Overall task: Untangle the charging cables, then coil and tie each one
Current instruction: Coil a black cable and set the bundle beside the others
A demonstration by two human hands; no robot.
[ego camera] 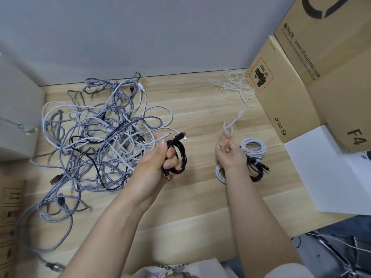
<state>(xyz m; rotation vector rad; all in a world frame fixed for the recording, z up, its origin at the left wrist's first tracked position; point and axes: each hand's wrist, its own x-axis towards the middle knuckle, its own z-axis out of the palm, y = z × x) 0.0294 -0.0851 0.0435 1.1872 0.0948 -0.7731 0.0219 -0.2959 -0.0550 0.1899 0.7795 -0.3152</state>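
My left hand (160, 163) grips a coiled black cable (179, 155) above the wooden table (200, 197); its plugs stick out at the top right and bottom. My right hand (230, 153) pinches a white tie (230, 125) that dangles upward, blurred by motion. A large tangle of grey, white and black cables (100, 137) lies to the left. Behind my right hand lie finished coils: a white coil (254, 147), a black coil (257, 171) and another white coil (219, 173), partly hidden by my wrist.
A heap of white ties (234, 87) lies at the back right next to stacked cardboard boxes (301, 77). A white sheet (325, 173) covers the table's right side. Grey boxes (16, 117) stand on the left.
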